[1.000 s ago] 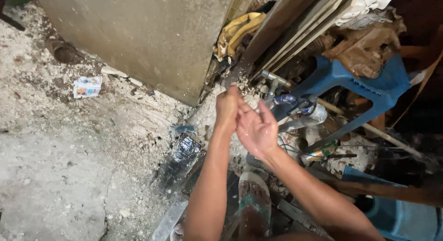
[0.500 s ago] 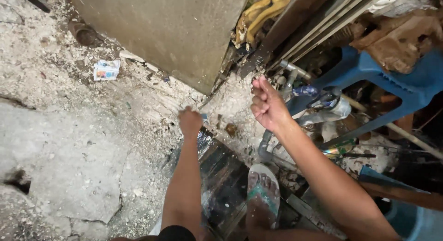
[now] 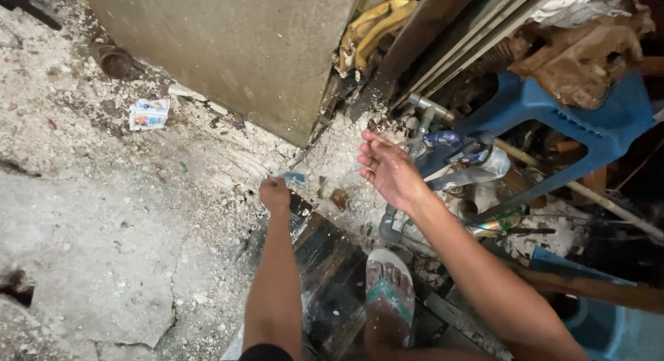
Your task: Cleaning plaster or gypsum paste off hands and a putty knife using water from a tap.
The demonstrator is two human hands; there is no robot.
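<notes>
My left grip (image 3: 275, 193) is fisted on the top edge of a dark glass pane (image 3: 325, 264). My right grip (image 3: 389, 171) hangs spread open, empty, above rubble (image 3: 339, 153).

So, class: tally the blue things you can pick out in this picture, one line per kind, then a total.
Blue plastic stool: 1
Blue tub at bottom right: 1
Small blue scrap by the left hand: 1
Blue-capped bottle near the right hand: 1
Total: 4
</notes>
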